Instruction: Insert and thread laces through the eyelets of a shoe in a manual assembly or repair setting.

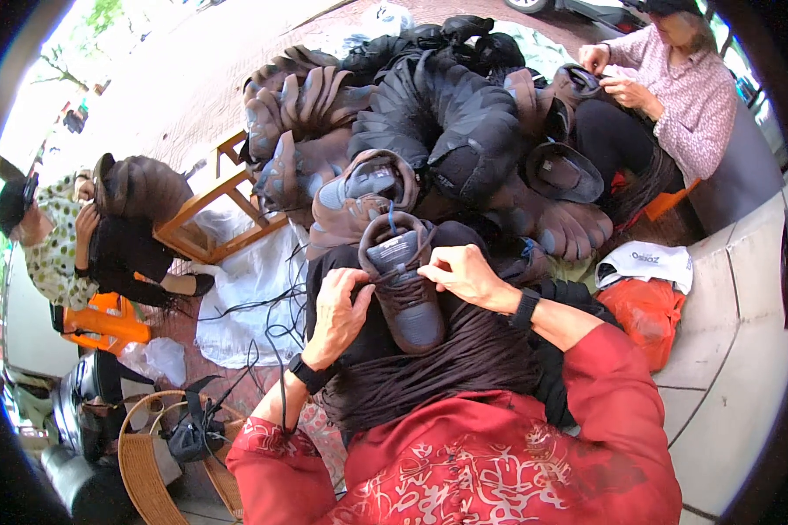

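A brown and grey shoe upper (414,322) rests on my lap, toe toward me, with dark laces crossing below its grey tongue. My left hand (338,315) has thumb and fingers closed at the left edge of its opening. On the opposite edge, beside the eyelets, my right hand (466,276) pinches with thumb and forefinger. Whether a lace end is also between my fingers is too small to make out. A thick bundle of dark brown shoelaces (446,372) lies across my lap below the toe.
Nested shoe uppers (433,114) are heaped in front of me. A wooden frame stool (188,226) stands left of the heap. One person (52,227) sits at left, another (696,96) at right, both handling uppers. An orange bag (643,315) lies right; a wicker chair (140,459) stands lower left.
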Available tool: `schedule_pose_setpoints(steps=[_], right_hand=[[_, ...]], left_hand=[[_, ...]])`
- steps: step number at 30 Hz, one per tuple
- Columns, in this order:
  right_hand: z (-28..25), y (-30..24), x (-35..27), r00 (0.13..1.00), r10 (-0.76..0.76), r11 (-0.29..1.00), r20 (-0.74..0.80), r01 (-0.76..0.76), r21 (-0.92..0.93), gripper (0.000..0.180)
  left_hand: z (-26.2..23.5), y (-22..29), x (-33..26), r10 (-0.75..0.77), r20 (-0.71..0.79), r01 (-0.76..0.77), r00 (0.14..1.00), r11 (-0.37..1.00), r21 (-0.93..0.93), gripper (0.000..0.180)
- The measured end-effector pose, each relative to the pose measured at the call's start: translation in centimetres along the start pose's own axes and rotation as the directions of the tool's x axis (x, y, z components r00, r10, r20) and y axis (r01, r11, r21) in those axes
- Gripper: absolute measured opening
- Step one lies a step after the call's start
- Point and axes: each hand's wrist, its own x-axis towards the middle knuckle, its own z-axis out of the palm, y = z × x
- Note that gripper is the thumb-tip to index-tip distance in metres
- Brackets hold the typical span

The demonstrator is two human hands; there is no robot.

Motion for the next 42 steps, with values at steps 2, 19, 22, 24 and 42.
schedule_pose_setpoints(steps=[2, 19, 22, 24, 42], right_hand=[[0.2, -0.1, 0.3, 0.994, 0.105, 0.993, -0.02, -0.104, 0.05, 0.023], [1.5, 1.4, 0.3, 0.962, -0.238, 0.848, -0.133, 0.139, -0.512, 0.017], [0.9, 0.9, 0.7, 0.962, -0.269, 0.895, -0.043, 0.233, -0.381, 0.018], [-1.0, 1.2, 1.2, 0.953, 0.183, 0.97, 0.241, -0.214, 0.113, 0.018], [-1.5, 2.2, 1.2, 0.926, -0.375, 0.885, 0.036, 0.369, -0.284, 0.012]], left_hand=[[0.1, 0.6, -0.1, -0.092, 0.04, 0.095, 0.995, 0.991, -0.089, 0.015], [0.5, 1.5, 0.8, -0.14, 0.089, 0.15, 0.986, 0.981, -0.12, 0.012], [0.5, 1.6, 0.9, -0.023, 0.095, 0.022, 0.995, 1.0, 0.006, 0.014], [0.2, 2.0, 1.4, 0.027, 0.116, -0.035, 0.993, 0.997, 0.065, 0.015], [-2.6, 0.0, 2.4, -0.489, 0.251, 0.545, 0.836, 0.797, -0.26, 0.011]])
